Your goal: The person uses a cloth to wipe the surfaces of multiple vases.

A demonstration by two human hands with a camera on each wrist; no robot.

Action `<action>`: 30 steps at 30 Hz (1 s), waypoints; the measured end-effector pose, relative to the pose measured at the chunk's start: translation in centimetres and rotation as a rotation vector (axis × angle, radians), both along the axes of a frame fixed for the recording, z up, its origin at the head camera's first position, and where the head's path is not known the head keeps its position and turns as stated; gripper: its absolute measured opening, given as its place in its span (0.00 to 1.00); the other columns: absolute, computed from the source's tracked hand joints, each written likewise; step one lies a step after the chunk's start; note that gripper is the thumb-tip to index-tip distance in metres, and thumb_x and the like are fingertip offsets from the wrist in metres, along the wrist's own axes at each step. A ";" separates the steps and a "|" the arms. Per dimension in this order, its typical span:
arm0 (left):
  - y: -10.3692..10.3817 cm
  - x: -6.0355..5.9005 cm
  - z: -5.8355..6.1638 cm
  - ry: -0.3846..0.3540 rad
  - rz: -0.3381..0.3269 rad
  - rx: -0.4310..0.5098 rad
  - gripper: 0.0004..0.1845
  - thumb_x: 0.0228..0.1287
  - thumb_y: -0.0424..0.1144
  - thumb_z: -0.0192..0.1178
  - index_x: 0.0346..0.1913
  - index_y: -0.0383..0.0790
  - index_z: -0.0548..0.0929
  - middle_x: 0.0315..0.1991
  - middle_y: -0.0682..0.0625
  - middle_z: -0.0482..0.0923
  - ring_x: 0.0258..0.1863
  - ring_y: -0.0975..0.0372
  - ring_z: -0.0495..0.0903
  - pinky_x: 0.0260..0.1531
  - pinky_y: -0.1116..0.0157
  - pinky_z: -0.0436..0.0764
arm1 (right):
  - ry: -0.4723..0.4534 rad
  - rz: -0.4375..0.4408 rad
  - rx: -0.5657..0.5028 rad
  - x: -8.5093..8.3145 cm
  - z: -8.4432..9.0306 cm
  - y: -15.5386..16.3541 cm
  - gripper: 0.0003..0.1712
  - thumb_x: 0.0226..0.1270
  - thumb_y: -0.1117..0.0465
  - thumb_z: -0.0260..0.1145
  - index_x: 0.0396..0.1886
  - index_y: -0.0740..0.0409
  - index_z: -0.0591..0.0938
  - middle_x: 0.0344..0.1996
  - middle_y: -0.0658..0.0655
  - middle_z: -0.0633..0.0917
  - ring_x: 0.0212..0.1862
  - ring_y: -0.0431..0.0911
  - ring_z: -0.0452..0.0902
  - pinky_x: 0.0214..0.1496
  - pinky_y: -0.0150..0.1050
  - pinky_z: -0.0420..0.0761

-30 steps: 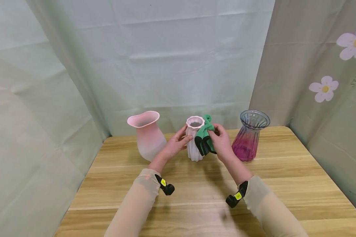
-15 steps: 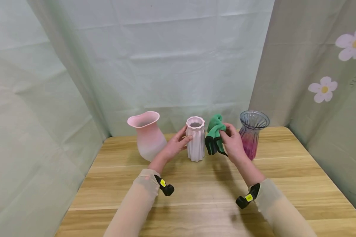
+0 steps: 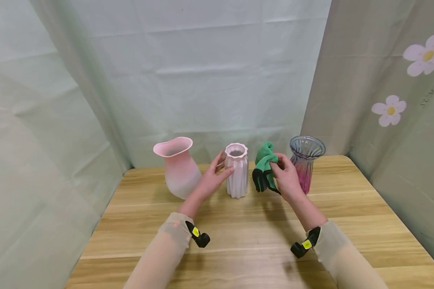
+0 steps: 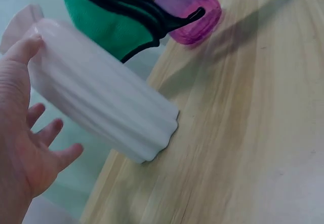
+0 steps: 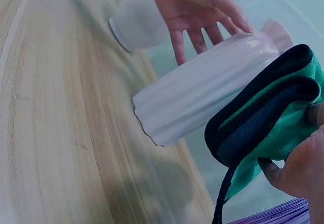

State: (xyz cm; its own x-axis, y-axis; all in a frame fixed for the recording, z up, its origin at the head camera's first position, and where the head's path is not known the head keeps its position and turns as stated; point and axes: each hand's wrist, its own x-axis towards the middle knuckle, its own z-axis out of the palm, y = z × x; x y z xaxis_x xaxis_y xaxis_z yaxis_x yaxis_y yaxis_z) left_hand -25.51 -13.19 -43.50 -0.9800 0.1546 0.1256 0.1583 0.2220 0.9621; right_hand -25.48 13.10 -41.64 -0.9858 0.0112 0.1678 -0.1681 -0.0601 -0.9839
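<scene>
The left hand (image 3: 210, 180) is staying open, with its fingers straight and spread. Its thumb (image 4: 23, 51) is touching the top of the white ribbed vase (image 3: 236, 170), near the rim. The other fingers are reaching out beside the vase without wrapping around it.

The white ribbed vase is standing up straight on the wooden table (image 3: 238, 228), in the middle of a row of three vases. The pink vase (image 3: 177, 166) is standing to its left, just behind the left hand. The purple glass vase (image 3: 305, 160) is standing to its right.

The right hand (image 3: 287, 178) is pinching a green cloth (image 3: 265, 165) with a black edge. The cloth is folded and bunched up, and it is hanging in the air between the white ribbed vase and the purple glass vase. It is very close to the white vase but not touching it. The right hand is sitting in front of the purple glass vase and hiding part of it.
</scene>
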 end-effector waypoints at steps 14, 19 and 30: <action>2.4 1.6 0.9 0.104 0.117 -0.017 0.43 0.65 0.48 0.72 0.77 0.47 0.60 0.71 0.44 0.65 0.68 0.48 0.68 0.63 0.47 0.76 | -0.017 0.019 -0.024 0.0 -0.6 -0.2 0.15 0.80 0.66 0.57 0.60 0.67 0.74 0.47 0.53 0.78 0.49 0.41 0.75 0.46 0.30 0.80; 2.5 1.4 1.0 0.118 0.124 -0.012 0.41 0.66 0.45 0.72 0.76 0.46 0.63 0.70 0.43 0.67 0.67 0.46 0.70 0.62 0.48 0.76 | -0.017 0.016 -0.030 0.0 -0.7 -0.1 0.16 0.80 0.66 0.57 0.61 0.68 0.73 0.48 0.53 0.78 0.49 0.41 0.75 0.46 0.30 0.80; 0.9 0.3 0.1 0.064 0.024 0.017 0.40 0.69 0.50 0.68 0.79 0.55 0.63 0.76 0.51 0.62 0.73 0.50 0.65 0.64 0.48 0.74 | -0.031 0.015 -0.029 0.0 -0.7 -0.1 0.16 0.80 0.68 0.57 0.62 0.69 0.73 0.49 0.55 0.77 0.49 0.41 0.74 0.46 0.30 0.79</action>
